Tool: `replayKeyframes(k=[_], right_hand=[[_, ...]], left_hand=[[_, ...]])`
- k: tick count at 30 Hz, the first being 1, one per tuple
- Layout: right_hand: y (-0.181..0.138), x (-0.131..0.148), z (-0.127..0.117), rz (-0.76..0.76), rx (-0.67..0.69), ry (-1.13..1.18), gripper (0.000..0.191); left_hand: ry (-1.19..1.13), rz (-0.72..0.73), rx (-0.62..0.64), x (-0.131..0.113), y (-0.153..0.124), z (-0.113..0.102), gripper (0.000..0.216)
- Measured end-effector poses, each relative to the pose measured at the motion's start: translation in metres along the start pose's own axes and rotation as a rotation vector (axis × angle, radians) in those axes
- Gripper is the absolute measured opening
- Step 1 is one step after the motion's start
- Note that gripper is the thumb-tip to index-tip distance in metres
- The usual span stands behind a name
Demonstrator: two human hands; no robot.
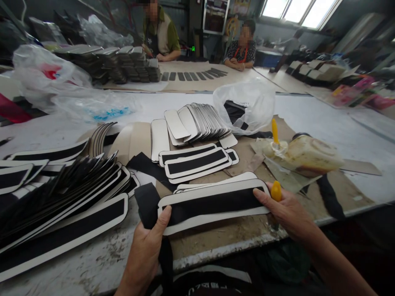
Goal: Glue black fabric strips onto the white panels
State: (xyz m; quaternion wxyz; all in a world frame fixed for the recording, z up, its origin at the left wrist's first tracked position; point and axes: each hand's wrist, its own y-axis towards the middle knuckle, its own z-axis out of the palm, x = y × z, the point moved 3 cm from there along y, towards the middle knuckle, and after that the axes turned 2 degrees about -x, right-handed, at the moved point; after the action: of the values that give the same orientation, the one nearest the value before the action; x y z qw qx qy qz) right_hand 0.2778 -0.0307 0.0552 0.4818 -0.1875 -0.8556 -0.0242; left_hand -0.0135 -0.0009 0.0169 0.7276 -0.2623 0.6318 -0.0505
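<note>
Between my two hands is a long white panel (182, 225) with rounded corners and a black strip (212, 204) along its middle. My left hand (148, 246) pinches its left end, thumb on top. At the opposite end my right hand (285, 207) grips it, the thumb pressing on the black strip. A yellow handle end (276, 191) sticks up from the right hand's fingers; the rest of that tool is hidden. Behind the held panel lie more white panels (249, 176). A loose black strip (146, 201) hangs beside the left hand.
Black-and-white panels (92, 205) pile up at left. White panels (210, 123) fan out mid-table beside a plastic bag (262, 102). At right, a stained plastic container (314, 152) stands near a yellow-handled tool (274, 131). Two people (166, 37) are across the table.
</note>
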Motion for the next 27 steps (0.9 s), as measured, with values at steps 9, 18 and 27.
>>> replayKeyframes(k=[9, 18, 27], right_hand=[[-0.003, -0.007, 0.003, 0.244, 0.1, 0.53, 0.037], [0.0, -0.012, 0.006, 0.251, 0.124, 0.602, 0.039], [0.001, -0.02, 0.009, 0.208, 0.132, 0.621, 0.041]], left_hand=[[-0.166, -0.328, 0.078, 0.003, 0.002, 0.002, 0.051], [-0.071, -0.394, -0.03, 0.0, -0.003, 0.009, 0.038], [0.125, -0.274, 0.015, 0.004, 0.005, 0.005, 0.04]])
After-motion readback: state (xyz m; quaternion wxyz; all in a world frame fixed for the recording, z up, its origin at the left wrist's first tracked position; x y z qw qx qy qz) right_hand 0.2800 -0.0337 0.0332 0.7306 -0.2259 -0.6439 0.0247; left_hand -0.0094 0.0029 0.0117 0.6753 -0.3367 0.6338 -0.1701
